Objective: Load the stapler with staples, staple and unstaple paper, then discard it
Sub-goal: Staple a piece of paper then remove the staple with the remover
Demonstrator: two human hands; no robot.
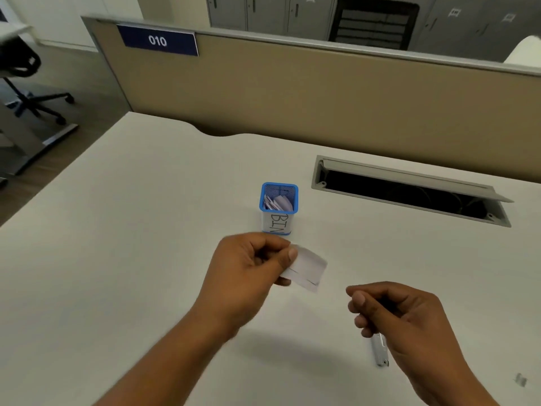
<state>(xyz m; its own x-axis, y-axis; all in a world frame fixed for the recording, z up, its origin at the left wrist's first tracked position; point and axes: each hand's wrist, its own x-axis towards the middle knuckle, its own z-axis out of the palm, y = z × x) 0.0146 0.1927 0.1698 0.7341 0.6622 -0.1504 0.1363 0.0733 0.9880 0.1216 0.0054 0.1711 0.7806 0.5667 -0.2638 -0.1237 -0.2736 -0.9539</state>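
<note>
Small white paper slip [307, 269] pinched at its left end by the left hand [251, 268], thumb on top, held above the bench [131, 244] just in front of a blue mesh bin [279, 206] labelled "BIN" with white scraps inside. Right hand [401, 315] curled closed around a thin dark item, too blurred to name; a silver stapler-like tool [380, 351] sits at the hand's lower edge, grip or contact unclear. Small grey staple strip [521, 387] lies on the bench near the right edge. Bench is off-white, with an open cable tray [409, 190] at back right. Tan partition [292, 83] behind carries a blue "010" sign [158, 41]. Grey lockers [278, 13] beyond; office chair [26, 83] on wood floor at left.
</note>
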